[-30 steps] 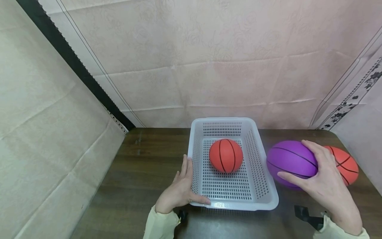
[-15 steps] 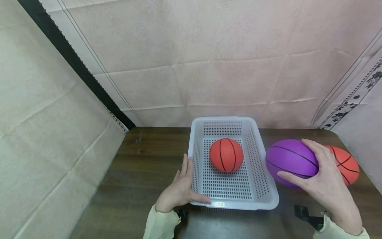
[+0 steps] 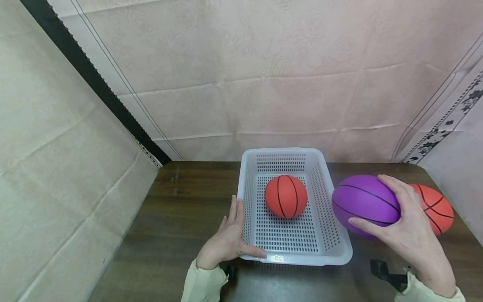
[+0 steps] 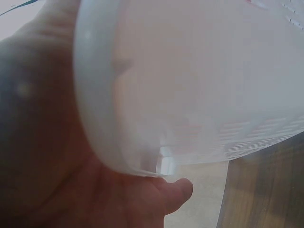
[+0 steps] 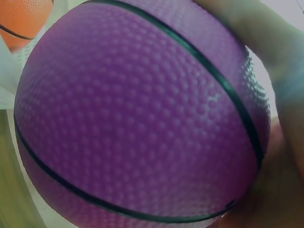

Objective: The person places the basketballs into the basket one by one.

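Note:
A purple toy basketball (image 3: 366, 205) is held in my right hand (image 3: 411, 226), with the thumb on its near side and the fingers curving over its far side. It overlaps the basket's right rim in the head view and fills most of the right wrist view (image 5: 137, 118). My left hand (image 3: 226, 239) rests at the near left corner of the pale plastic basket (image 3: 294, 258). Its fingers lie straight along the outer side, and its thumb lies on the front rim. One orange-red toy basketball (image 3: 286, 196) sits inside the basket.
Another orange-red basketball (image 3: 437, 209) is on the brown wooden table (image 3: 170, 235) at the right, partly hidden behind my right hand. Light cloth hangs behind the table (image 3: 283, 105) and along both sides. A black strap (image 3: 388, 274) shows by the right wrist.
The purple basketball and my right hand have shifted slightly left, toward the basket. My left hand, the basket and both orange-red basketballs have stayed in place.

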{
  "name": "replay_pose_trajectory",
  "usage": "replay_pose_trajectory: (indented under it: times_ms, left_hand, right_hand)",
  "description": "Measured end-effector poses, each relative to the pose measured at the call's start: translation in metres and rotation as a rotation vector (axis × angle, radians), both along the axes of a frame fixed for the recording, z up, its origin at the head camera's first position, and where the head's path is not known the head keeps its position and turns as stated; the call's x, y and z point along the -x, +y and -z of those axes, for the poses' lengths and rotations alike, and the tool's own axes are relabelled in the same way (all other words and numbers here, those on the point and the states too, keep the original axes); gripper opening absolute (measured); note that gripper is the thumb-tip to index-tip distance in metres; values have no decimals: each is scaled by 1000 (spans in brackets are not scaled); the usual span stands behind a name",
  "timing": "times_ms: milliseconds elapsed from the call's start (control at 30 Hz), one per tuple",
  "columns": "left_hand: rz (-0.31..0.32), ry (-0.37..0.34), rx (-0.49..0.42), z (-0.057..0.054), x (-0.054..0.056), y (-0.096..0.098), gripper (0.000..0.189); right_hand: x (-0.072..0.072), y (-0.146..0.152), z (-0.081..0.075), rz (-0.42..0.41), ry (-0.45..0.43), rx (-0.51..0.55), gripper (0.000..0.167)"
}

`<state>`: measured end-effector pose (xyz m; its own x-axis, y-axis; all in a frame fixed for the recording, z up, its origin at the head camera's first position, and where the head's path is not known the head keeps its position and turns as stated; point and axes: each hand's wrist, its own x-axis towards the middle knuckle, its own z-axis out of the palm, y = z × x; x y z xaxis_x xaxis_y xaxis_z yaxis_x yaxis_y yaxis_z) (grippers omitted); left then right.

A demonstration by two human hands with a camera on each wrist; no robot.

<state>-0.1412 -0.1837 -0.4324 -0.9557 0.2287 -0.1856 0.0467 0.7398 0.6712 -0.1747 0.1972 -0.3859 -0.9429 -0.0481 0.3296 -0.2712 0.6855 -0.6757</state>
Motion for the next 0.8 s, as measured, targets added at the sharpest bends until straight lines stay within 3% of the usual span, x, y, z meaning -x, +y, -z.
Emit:
replay_pose_trajectory:
  times_ms: [500,800]
  left_hand:
    - [-6,-13,-10,0,0,1,148]
    - [-10,-10,-18,1,1,0,149]
  right_hand:
    - [-2,-7,-2,-32,-24,18,115]
    - [-5,-10,-3,-45,6,9,115]
